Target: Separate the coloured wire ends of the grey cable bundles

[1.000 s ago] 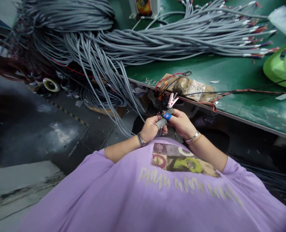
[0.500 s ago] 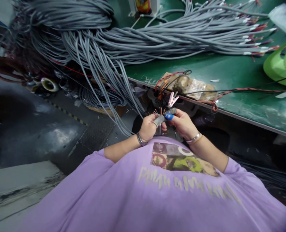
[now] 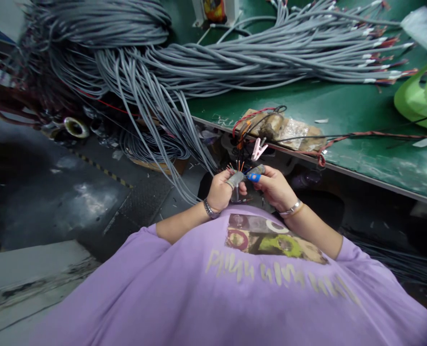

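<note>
My left hand is closed around the end of a grey cable, with its thin bare wires fanning up past the thumb. Some wires look orange and others reddish. Grey wrapping covers that thumb. Close by on the right, my right hand is closed in a pinch, its thumb in a blue wrap and its forefinger in a grey one. A thin blue wire seems to run between the hands, but what the right fingertips grip is too small to make out. A pink clip stands just beyond the fingers.
A thick bundle of grey cables lies across the green table, with strands hanging down at the left. Cardboard wrapped in clear tape sits at the table edge beside red and black wires. A green basket stands far right.
My right hand has moved slightly right, away from the left hand, so the gap between the fingertips is a little wider. The left hand has barely shifted.
</note>
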{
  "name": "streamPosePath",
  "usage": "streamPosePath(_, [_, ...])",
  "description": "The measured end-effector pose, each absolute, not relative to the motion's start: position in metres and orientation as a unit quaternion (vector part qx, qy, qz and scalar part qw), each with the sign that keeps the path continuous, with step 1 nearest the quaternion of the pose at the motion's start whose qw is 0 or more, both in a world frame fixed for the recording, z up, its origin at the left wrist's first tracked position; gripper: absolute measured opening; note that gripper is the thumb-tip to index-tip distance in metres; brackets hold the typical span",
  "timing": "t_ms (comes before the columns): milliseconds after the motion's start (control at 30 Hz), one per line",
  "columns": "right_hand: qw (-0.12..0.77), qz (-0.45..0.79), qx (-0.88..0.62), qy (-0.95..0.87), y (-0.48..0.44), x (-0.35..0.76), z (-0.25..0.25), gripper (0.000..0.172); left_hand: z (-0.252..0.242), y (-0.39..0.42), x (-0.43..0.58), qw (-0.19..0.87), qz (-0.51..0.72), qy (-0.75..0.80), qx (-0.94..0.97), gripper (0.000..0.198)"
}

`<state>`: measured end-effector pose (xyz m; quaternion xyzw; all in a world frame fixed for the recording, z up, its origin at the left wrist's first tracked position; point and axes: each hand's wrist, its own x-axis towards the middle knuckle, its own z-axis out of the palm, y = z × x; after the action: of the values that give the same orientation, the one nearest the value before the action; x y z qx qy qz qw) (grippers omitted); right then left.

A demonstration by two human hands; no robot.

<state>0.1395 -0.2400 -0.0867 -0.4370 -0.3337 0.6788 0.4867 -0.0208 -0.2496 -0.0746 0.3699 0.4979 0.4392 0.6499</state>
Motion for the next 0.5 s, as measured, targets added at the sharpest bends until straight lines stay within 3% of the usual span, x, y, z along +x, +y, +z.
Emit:
streamPosePath(200, [0.5, 0.723, -0.417, -0.231, -0.223, 0.153, -0.086, 0.051, -0.06, -0.244, -0.025, 0.742, 0.414, 0.397, 0.349, 0.04])
streamPosePath(333, [0.49, 0.73, -0.395, -0.269, -0.205, 0.15, -0.081, 0.058, -0.053, -0.239, -0.02, 0.792, 0.372, 0.345, 0.338, 0.042])
streamPosePath(500, [0.558, 0.638, -0.402, -0.348, -0.196, 0.136, -0.087, 0.059, -0.049, -0.232, -0.015, 0.807, 0.367, 0.335, 0.32, 0.038])
